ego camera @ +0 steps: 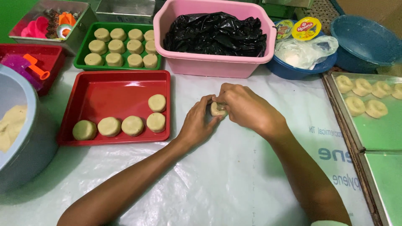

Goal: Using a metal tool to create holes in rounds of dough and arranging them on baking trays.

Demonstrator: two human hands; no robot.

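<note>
A small round piece of pale dough (217, 110) sits between both hands above the white plastic sheet (234, 175). My left hand (197, 123) cups it from the left and below. My right hand (245, 106) covers it from the right, fingertips pinching its top edge. Most of the dough piece is hidden by the fingers. To the left lies a red tray (104, 92) holding several flat dough discs along its front and right side.
A green tray (121, 47) of dough discs and a pink tub (213, 65) with a black bag stand behind. A grey bowl of dough (25, 138) is at left. Metal trays (368, 121) with shaped dough rings lie at right, blue bowls (364, 39) beyond.
</note>
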